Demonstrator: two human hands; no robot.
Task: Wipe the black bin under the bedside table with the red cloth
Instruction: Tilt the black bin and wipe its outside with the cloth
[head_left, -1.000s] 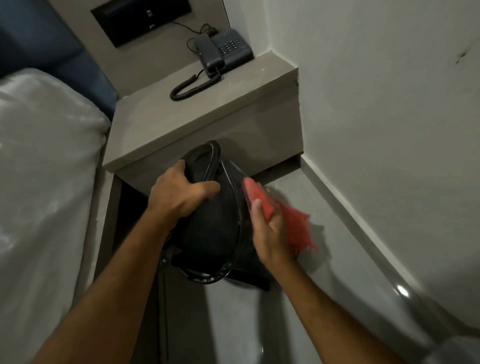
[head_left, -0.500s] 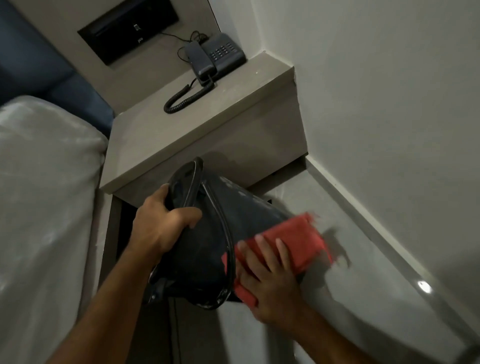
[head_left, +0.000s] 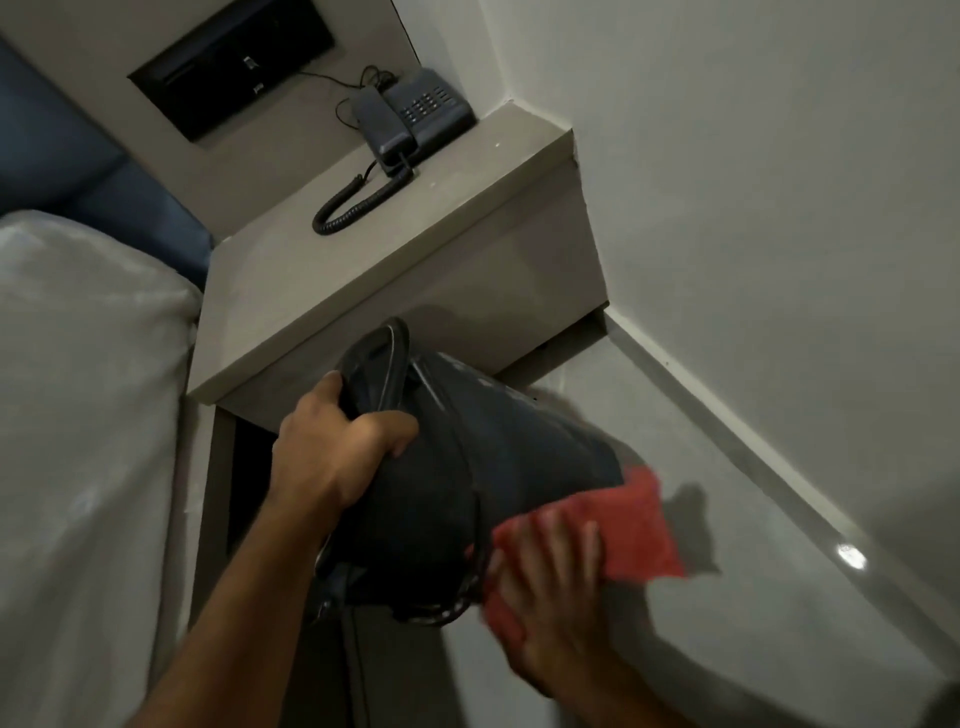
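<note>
The black bin (head_left: 524, 457) is tipped on its side in front of the bedside table (head_left: 395, 260), its open mouth toward me and its base pointing right. My left hand (head_left: 337, 441) grips the bin's upper rim next to its hinged lid. My right hand (head_left: 550, 582) lies flat on the red cloth (head_left: 634, 530) and presses it against the bin's lower right side near the rim. The cloth is motion-blurred, and part of it sticks out past the bin's base.
A dark corded phone (head_left: 410, 117) sits at the back of the bedside table, below a black wall panel (head_left: 234, 62). The white bed (head_left: 88, 441) fills the left. A grey wall with skirting (head_left: 727, 395) runs along the right, over the glossy floor (head_left: 753, 623).
My right hand has gone from the bin's upper side down to its lower side and now presses the cloth flat there. The bin has tipped further, its base swinging out to the right.
</note>
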